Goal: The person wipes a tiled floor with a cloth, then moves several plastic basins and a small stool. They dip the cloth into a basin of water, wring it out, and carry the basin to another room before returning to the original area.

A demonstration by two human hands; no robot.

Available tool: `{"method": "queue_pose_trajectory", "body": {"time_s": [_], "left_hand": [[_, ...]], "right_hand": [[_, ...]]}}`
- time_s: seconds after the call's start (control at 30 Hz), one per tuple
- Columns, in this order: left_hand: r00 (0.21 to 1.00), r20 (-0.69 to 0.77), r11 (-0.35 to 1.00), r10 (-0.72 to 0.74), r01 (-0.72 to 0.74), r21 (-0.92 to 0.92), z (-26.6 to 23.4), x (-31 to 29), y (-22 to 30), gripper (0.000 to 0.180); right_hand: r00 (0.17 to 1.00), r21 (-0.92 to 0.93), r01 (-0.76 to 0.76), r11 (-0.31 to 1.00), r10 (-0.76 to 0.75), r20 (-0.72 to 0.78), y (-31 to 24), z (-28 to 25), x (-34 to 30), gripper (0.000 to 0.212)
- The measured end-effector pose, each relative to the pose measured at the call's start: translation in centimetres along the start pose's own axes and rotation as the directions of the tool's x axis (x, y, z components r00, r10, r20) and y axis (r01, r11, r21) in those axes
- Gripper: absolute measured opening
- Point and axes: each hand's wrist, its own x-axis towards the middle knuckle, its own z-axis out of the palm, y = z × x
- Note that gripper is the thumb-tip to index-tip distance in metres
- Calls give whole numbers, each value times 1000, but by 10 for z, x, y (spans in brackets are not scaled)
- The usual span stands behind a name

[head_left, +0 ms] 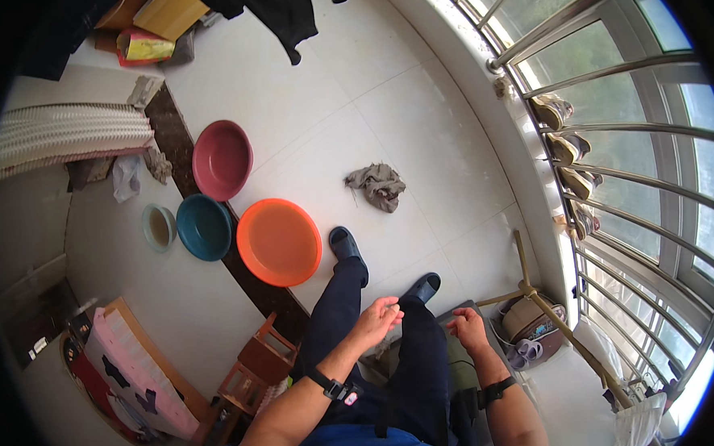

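My left hand [376, 323] is above my left thigh, its fingers curled with the tips pressed together; whatever they may hold is too small to make out. Above my right thigh, my right hand [469, 330] has loosely bent fingers, somewhat apart, with nothing visible in them. Neither hand touches the things on the floor. An orange basin [279, 243] of cloudy liquid stands left of my feet. Beyond my feet a crumpled grey rag [378, 187] lies on the tiles.
A teal basin [204, 227], a pink basin [223, 160] and a pale bowl [159, 228] stand near the dark floor strip. At lower left is a small wooden stool [265, 353]. Several shoes [571, 149] sit by the metal railing at right, above a wooden pole frame [530, 291].
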Motion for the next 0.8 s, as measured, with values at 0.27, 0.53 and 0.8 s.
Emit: {"method": "queue_pose_trajectory", "body": {"time_s": [0.27, 0.53, 0.8], "left_hand": [[991, -83, 943, -105, 73, -324, -95, -26, 37, 42], [989, -137, 854, -50, -29, -519, -132, -7, 85, 43], [908, -389, 724, -154, -165, -670, -102, 1, 95, 44]], "right_hand": [[995, -339, 48, 940, -15, 102, -125, 84, -36, 32], [968, -476, 171, 862, -58, 244, -212, 110, -27, 36], [918, -615, 236, 752, 35, 396, -267, 45, 44, 34]]}}
